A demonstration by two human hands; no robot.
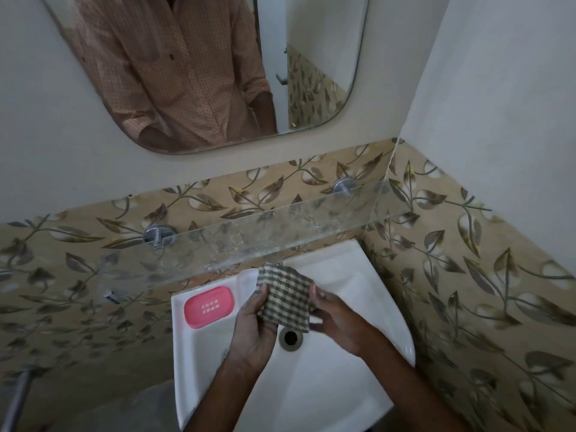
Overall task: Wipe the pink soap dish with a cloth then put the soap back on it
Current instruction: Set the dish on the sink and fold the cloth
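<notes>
both hands, left hand (254, 327) & right hand (338, 322), grip checked cloth (286, 299) beside pink soap dish (208, 306).

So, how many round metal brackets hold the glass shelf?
2. One bracket is on the tiled wall at the left, above the pink soap dish. The other bracket is further right. Another could be hidden beyond the frame's left edge.
</notes>
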